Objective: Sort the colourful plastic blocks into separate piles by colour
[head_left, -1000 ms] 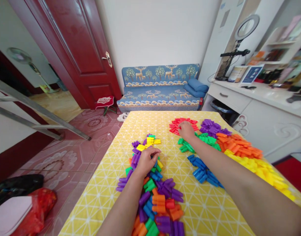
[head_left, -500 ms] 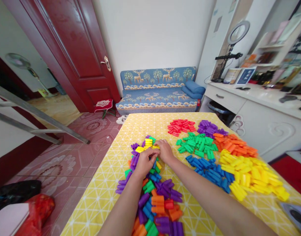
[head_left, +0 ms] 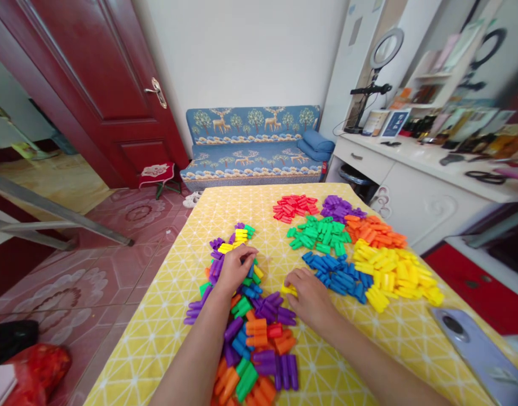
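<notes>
My right hand (head_left: 307, 294) is closed around a yellow plastic block (head_left: 288, 290), just above the cloth between the mixed heap and the blue blocks (head_left: 337, 275). At the upper part of the mixed heap, my left hand (head_left: 237, 268) bends over the blocks with thumb and fingertips drawn together; whatever is between them is hidden. Near its fingers lie yellow blocks (head_left: 241, 237) and a green block (head_left: 249, 230). Toward me the heap holds purple blocks (head_left: 286, 371), orange blocks (head_left: 256, 332) and green blocks (head_left: 246, 379), shaped like joined tubes.
Sorted piles lie on the right: red (head_left: 293, 207), purple (head_left: 340, 208), green (head_left: 319, 234), orange (head_left: 375, 231) and yellow (head_left: 394, 270). A phone (head_left: 474, 349) rests at the right edge of the yellow tablecloth (head_left: 157, 316). Beyond stand a blue sofa (head_left: 254, 155) and a white dresser (head_left: 411, 180).
My right hand has left the mixed heap and come back toward me and to the right, with a yellow block in it. My left hand stays over the heap. The view has turned slightly right.
</notes>
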{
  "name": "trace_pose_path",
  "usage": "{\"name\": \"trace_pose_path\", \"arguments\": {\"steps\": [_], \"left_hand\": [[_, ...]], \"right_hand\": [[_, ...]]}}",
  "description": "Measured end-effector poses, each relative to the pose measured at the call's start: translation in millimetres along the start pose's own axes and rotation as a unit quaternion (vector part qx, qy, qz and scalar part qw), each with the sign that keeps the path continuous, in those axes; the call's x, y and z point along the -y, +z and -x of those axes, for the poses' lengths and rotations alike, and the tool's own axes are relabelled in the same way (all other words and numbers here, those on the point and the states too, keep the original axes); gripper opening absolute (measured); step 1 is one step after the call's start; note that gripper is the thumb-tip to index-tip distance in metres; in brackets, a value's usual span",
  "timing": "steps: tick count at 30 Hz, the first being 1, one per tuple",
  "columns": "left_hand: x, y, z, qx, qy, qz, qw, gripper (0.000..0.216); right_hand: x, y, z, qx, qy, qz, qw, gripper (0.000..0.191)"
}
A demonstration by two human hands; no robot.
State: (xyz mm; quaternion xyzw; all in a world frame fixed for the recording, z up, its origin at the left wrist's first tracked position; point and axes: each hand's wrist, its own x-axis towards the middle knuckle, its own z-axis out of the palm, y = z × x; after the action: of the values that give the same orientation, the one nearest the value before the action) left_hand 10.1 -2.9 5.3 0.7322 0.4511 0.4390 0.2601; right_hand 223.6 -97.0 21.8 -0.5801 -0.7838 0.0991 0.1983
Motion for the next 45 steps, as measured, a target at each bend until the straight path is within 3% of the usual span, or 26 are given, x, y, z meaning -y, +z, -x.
{"name": "trace_pose_path", "arguments": {"steps": [5,8,10,14,19,21,24,27,31,38,45], "left_hand": [[4.8,0.2,-0.4,0.009,-0.01,-0.007,1.0,0.016],[6.2,0.2,-0.5,0.014,-0.011,-0.011,1.0,0.017],[7.1,0.3,-0.5,0.017,-0.011,-0.012,1.0,0.017],[8.4,0.3,-0.8,0.019,-0.011,-0.014,1.0,0.018],[6.8,0.2,-1.2,0.015,-0.015,-0.01,1.0,0.018],[5.9,0.0,-0.9,0.015,-0.017,-0.005,1.0,0.018],[5.5,-0.3,-0.5,0.018,-0.018,-0.004,1.0,0.018],[6.1,-0.1,-0.6,0.022,-0.017,-0.007,1.0,0.018],[6.1,0.0,-0.6,0.023,-0.021,-0.005,1.0,0.018],[8.7,0.1,0.4,0.017,-0.022,-0.004,1.0,0.017],[6.4,0.9,-0.5,0.019,-0.02,0.009,1.0,0.018]], "right_hand": [[-39.1,-25.6,61.4,-0.107,0.055,-0.025,0.992,0.012],[-76.7,-47.3,88.9,-0.198,0.135,0.034,0.97,0.017],[-100.7,-61.3,102.7,-0.225,0.206,0.088,0.948,0.023],[-134.6,-76.1,122.0,-0.203,0.314,0.169,0.912,0.03],[-152.9,-69.5,134.6,-0.153,0.337,0.196,0.908,0.029],[-154.5,-65.8,136.6,-0.155,0.331,0.192,0.911,0.028],[-149.7,-63.3,134.6,-0.207,0.31,0.19,0.908,0.027],[-136.4,-62.5,124.6,-0.242,0.242,0.167,0.925,0.025],[-109.8,-61.9,102.8,-0.175,0.156,0.211,0.949,0.03],[-83.8,-60.6,76.1,-0.074,0.195,0.319,0.925,0.04],[-77.3,-49.5,79.9,-0.06,0.179,0.3,0.935,0.043]]}}
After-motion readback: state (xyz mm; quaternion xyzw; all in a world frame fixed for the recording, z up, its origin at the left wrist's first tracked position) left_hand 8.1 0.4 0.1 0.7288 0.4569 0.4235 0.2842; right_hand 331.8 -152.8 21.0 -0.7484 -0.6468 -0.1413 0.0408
